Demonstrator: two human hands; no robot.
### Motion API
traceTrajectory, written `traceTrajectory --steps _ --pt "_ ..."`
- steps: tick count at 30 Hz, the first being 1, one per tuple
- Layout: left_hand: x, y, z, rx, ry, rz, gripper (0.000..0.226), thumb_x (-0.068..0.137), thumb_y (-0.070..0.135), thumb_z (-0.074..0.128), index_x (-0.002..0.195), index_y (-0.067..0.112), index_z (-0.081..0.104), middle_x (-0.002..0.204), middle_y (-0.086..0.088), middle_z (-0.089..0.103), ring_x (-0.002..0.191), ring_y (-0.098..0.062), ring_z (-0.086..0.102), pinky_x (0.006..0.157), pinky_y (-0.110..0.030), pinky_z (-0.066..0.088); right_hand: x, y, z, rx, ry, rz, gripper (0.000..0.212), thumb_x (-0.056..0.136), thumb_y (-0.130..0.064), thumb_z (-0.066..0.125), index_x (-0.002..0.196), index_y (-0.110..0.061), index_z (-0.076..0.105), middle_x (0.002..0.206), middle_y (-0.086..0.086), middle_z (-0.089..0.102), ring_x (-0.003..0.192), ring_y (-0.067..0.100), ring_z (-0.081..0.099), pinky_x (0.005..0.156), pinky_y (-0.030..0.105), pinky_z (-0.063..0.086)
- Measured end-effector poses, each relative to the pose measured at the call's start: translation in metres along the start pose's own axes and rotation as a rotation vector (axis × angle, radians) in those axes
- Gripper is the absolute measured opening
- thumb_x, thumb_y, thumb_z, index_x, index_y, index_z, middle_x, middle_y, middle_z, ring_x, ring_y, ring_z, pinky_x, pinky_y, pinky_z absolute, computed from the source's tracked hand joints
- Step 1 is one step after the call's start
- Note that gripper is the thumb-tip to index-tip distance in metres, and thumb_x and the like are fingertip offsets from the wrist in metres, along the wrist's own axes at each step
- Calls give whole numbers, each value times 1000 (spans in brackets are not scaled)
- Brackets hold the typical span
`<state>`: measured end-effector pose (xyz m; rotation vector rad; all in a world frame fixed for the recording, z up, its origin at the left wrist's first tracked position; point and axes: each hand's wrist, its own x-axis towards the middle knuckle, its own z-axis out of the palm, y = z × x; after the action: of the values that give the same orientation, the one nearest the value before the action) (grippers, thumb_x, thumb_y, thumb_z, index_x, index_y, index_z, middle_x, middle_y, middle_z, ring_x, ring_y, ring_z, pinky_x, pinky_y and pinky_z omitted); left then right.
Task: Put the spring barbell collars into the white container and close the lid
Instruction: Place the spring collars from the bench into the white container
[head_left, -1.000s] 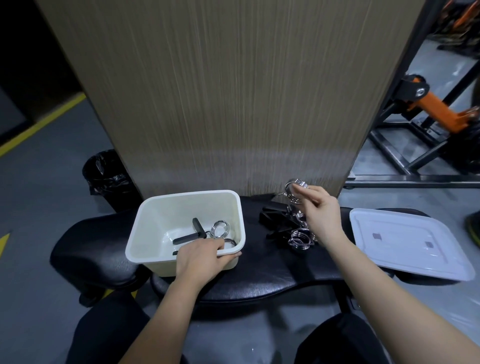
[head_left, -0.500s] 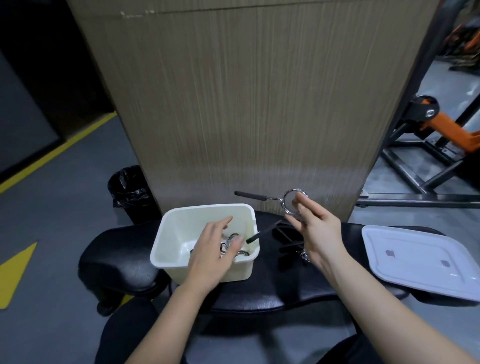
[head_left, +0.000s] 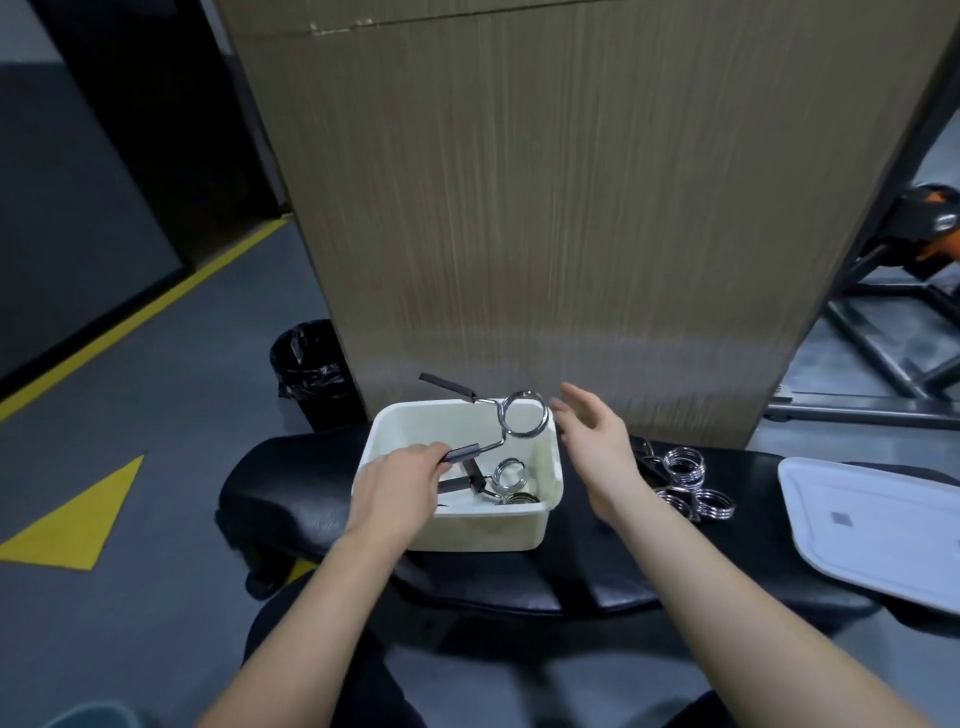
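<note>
A white container (head_left: 548, 512) stands on a black padded bench (head_left: 291, 499). My left hand (head_left: 397, 483) grips the lower black handle of a spring collar (head_left: 524, 413), whose chrome coil hangs over the container's far rim. Other collars (head_left: 506, 480) lie inside the container. My right hand (head_left: 592, 441) hovers open just right of the held collar, palm facing left, holding nothing. A small pile of chrome collars (head_left: 685, 480) rests on the bench to the right. The white lid (head_left: 872, 525) lies flat at the far right of the bench.
A tall wood-grain panel (head_left: 545, 208) rises directly behind the bench. A black bin (head_left: 309, 371) stands on the grey floor at the back left. Yellow floor markings (head_left: 78, 525) lie to the left. Dark and orange gym frames (head_left: 893, 332) fill the right background.
My right hand passed the collar over to my left hand and let go with fingers spread. My left hand left the container's rim and took the collar's handle. The camera shifted left.
</note>
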<state>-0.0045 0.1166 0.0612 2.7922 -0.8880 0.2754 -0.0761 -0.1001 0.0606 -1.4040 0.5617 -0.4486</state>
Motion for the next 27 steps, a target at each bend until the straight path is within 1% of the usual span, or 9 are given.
traceTrajectory --steps 3,5,6,9,11,14,17,23,27 --pt "-1 -15 1 96 -51 7 21 100 40 42 97 27 58 91 6 69 84 -29 64 63 -35 46 4 27 10 -410 -29 3 49 98 -19 50 145 -15 40 139 -6 50 129 20 49 103 28 36" --pt "-1 -20 3 107 -91 -4 22 100 39 42 94 25 57 90 6 69 85 -28 63 63 -35 44 1 52 21 -531 -102 15 54 101 -20 42 151 -9 24 154 7 35 134 27 43 103 32 34" --pt "1 -23 6 96 -106 -11 21 99 39 43 94 25 58 89 6 69 86 -28 63 64 -35 45 -1 61 25 -597 -106 12 60 102 -19 39 155 -9 14 160 8 23 135 29 42 102 36 36" --pt "12 -30 14 78 -157 -29 20 97 39 47 95 26 61 89 4 69 88 -29 63 66 -34 45 1 69 30 -773 -39 18 69 99 -11 37 157 -13 -1 165 2 5 127 36 49 85 38 40" --pt "20 -29 21 76 -210 -32 17 96 37 49 93 25 61 89 2 68 89 -29 62 64 -33 42 4 71 30 -803 -50 60 78 95 -5 39 157 -14 -6 165 1 3 122 39 52 80 36 39" --pt "36 -21 33 30 -306 -65 16 95 32 52 82 27 60 86 1 65 85 -28 60 63 -32 37 6 74 29 -804 -78 70 84 90 0 38 156 -18 -11 164 1 1 123 41 51 92 43 44" --pt "52 -15 47 33 -402 -79 14 94 28 55 83 23 63 82 -1 61 80 -29 58 63 -32 37 8 73 32 -832 -60 118 85 90 1 40 156 -17 -11 164 2 2 120 41 52 92 43 41" --pt "68 -23 77 -133 -560 -221 13 85 39 70 94 32 77 91 5 71 88 -19 64 75 -32 51 9 79 32 -807 -45 100 89 88 0 45 157 -18 -7 162 2 9 119 41 53 93 45 42" --pt "72 -26 91 -142 -610 -293 20 77 43 77 93 31 79 91 9 72 87 -17 65 77 -30 52 11 82 33 -797 -23 87 87 87 1 44 157 -16 -4 160 4 14 116 40 54 87 42 41"
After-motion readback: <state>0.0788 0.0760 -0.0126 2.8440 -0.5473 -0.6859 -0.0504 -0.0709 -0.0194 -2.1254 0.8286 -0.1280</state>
